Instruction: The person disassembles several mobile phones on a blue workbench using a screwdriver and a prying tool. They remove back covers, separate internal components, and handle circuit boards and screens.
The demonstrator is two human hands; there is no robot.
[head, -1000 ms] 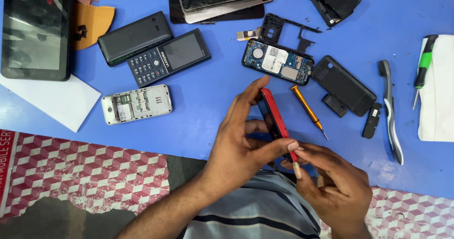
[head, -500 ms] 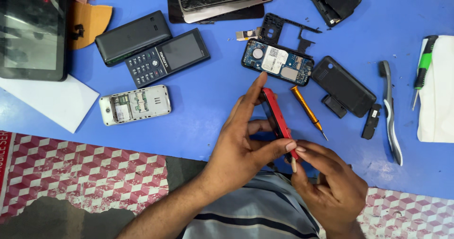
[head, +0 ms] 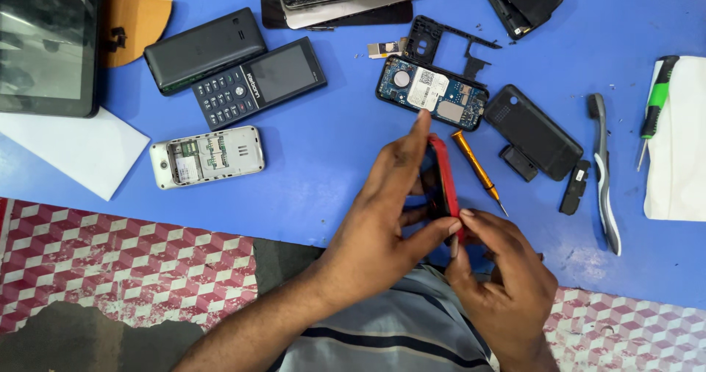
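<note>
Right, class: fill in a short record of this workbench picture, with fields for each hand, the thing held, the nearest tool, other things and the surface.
left hand: left hand grips the red phone, index finger along its upper edge
right hand: right hand pinches the phone's lower end
held thing: red phone, held on edge over the table
nearest tool: orange screwdriver, lying just right of the phone
other things: opened phone with bare circuit board; dark keypad phone; silver phone without back cover; green-handled screwdriver
surface: blue table

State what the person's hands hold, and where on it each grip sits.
A red phone, on edge. The left hand grips its top and lower edge; the right hand pinches its bottom end.
</note>
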